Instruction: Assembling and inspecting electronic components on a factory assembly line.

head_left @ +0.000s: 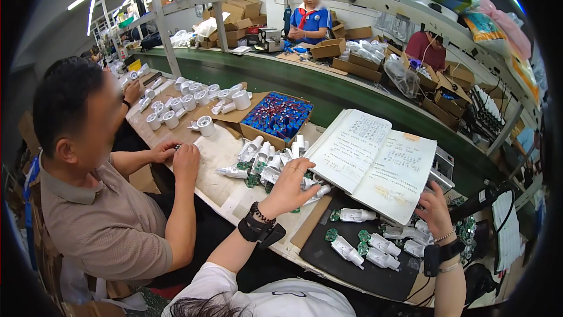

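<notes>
An open notebook (pixel 375 161) with handwritten pages lies tilted over the work area, its near corner above white plastic parts with green discs. My left hand (pixel 288 187) is at its left edge, fingers spread, above a pile of similar white parts (pixel 249 150). At the notebook's lower right edge is my right hand (pixel 435 210), fingers apart and fingertips close to the page edge; whether they touch it I cannot tell. Several white parts with green discs (pixel 347 251) rest on a black mat (pixel 328 264) below the notebook.
A cardboard box of blue, wired components (pixel 277 116) stands beyond the pile. White cylindrical housings (pixel 205 124) are spread along the bench to the left, where a co-worker (pixel 111 199) handles a small part. A green conveyor belt (pixel 234 76) runs behind. A dark lamp-like tool (pixel 478 202) stands right.
</notes>
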`<state>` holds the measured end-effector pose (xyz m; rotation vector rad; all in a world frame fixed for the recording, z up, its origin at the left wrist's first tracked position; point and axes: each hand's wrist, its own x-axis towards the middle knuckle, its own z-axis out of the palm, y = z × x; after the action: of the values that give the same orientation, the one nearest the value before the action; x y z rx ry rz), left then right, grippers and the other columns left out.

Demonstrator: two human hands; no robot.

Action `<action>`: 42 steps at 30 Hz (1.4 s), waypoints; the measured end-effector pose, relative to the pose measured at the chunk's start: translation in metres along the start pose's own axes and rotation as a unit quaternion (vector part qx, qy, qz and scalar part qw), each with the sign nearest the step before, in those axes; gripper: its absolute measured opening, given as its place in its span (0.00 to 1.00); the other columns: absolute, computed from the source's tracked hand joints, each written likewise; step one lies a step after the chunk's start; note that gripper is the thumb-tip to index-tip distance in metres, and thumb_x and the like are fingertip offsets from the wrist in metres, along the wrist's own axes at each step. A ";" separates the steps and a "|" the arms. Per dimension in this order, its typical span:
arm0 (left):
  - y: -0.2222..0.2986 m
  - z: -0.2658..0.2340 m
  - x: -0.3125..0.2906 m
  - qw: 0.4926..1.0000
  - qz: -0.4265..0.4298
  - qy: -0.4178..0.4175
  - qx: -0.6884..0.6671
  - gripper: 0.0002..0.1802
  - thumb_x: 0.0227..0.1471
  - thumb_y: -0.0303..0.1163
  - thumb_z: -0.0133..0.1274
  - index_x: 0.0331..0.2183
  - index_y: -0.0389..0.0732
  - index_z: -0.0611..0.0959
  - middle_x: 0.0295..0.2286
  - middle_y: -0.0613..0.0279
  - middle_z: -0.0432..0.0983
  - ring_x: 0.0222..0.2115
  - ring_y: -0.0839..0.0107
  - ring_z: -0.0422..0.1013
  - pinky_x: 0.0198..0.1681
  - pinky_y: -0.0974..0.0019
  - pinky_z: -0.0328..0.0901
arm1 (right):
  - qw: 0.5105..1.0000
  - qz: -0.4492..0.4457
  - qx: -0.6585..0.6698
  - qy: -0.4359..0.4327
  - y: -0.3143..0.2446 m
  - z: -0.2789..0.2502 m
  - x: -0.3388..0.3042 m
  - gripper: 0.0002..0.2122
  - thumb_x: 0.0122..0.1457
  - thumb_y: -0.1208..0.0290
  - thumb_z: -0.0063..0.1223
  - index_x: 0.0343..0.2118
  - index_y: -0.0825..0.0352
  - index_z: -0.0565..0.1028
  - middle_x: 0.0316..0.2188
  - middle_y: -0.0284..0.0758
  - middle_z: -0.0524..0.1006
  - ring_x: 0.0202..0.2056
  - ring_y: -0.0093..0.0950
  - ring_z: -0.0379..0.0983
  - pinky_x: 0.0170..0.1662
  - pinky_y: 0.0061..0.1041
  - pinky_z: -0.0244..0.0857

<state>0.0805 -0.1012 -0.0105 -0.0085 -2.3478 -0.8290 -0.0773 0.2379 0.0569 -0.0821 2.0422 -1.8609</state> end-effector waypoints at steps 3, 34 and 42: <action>0.009 0.002 -0.001 1.000 0.007 -0.029 -0.010 0.27 0.44 0.34 0.59 0.45 0.36 0.69 0.45 0.48 0.63 0.48 0.53 0.60 0.53 0.59 0.56 | 0.996 0.025 0.053 -0.068 0.013 0.002 0.015 0.26 0.54 0.72 0.48 0.57 0.69 0.57 0.49 0.40 0.68 0.48 0.32 0.69 0.48 0.35 0.65; 0.043 0.013 0.075 0.972 0.012 -0.087 -0.217 0.40 0.45 0.27 0.55 0.58 0.38 0.55 0.52 0.47 0.59 0.51 0.56 0.61 0.52 0.61 0.60 | 0.950 -0.176 0.157 -0.202 -0.033 0.024 0.026 0.21 0.59 0.71 0.48 0.53 0.75 0.61 0.47 0.42 0.71 0.42 0.29 0.73 0.45 0.25 0.70; 0.060 0.009 0.088 0.789 -0.065 -0.144 -0.594 0.36 0.48 0.21 0.50 0.58 0.43 0.57 0.50 0.55 0.64 0.49 0.64 0.65 0.48 0.63 0.64 | 0.936 -0.195 0.200 -0.214 -0.042 0.044 0.031 0.20 0.59 0.70 0.49 0.51 0.75 0.62 0.46 0.40 0.71 0.43 0.28 0.72 0.45 0.25 0.69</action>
<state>0.0182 -0.0654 0.0680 -0.5311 -1.6649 -2.3616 -0.1010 0.1821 0.0879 -0.7605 1.3938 -2.2123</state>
